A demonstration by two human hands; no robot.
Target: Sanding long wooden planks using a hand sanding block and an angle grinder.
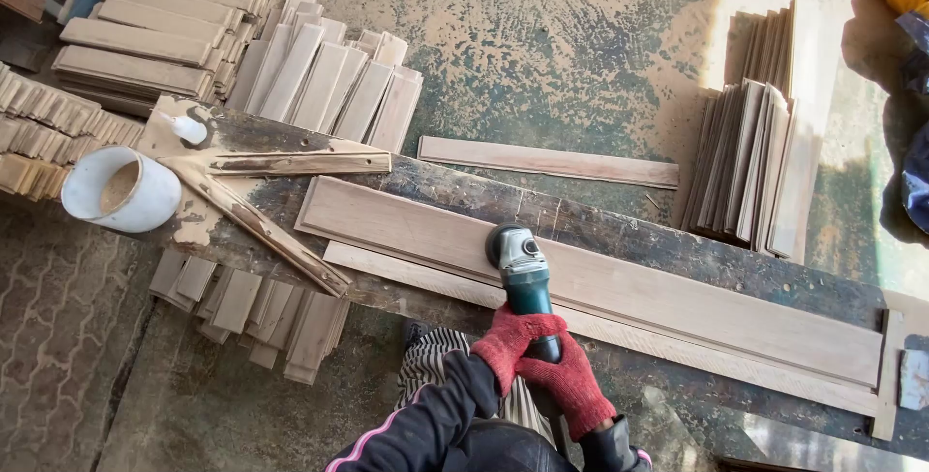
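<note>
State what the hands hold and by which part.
Both hands, left hand and right hand, in red gloves, grip the angle grinder by its green body, behind the head.

**One head camera, looking steeply down**

You have a single view, worn on your head and tilted almost straight down over the workbench [677, 259]. It sits close above your gloved hands [542, 365], which enter from the bottom edge. Beyond your fingers [508, 332] the bench runs across the frame, slanting down to the right; farther past them the dusty floor [561, 56] fills the top. No second view overlaps it.
</note>
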